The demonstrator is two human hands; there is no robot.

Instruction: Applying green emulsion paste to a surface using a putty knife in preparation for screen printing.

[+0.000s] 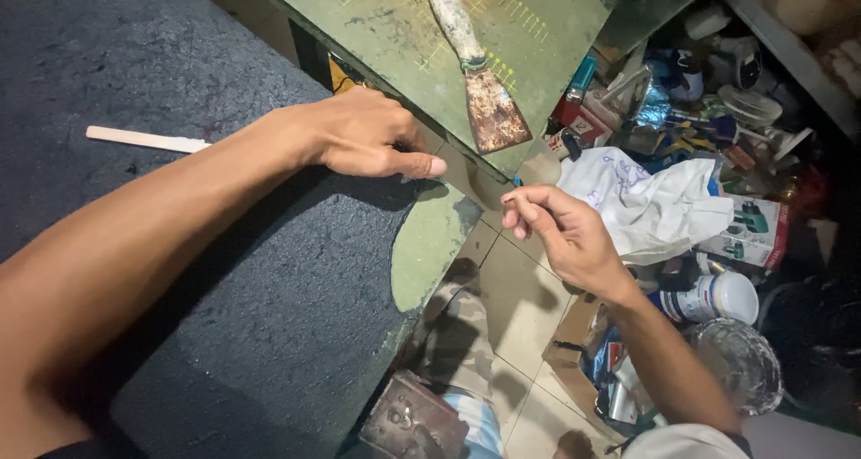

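Pinching something small and blue between fingertips, your right hand hangs just off the table's right edge, above the tiled floor; the item is too small to identify. The grip is narrow, thumb and forefinger closed on it, probably for fine control.

Your left hand rests knuckles-up on the dark rubbery sheet, at its right edge, fingers curled and thumb extended; whether it grips anything, you cannot tell. It appears to steady the sheet against the green cutting mat.

Counted:
- One putty knife, rusted blade, paint-crusted handle, lying on the far mat, blade towards you.
- One flat wooden stick, far left on the sheet.
- One white cloth, right, heaped over floor clutter.
- One white tin and one clear glass dish, near right.
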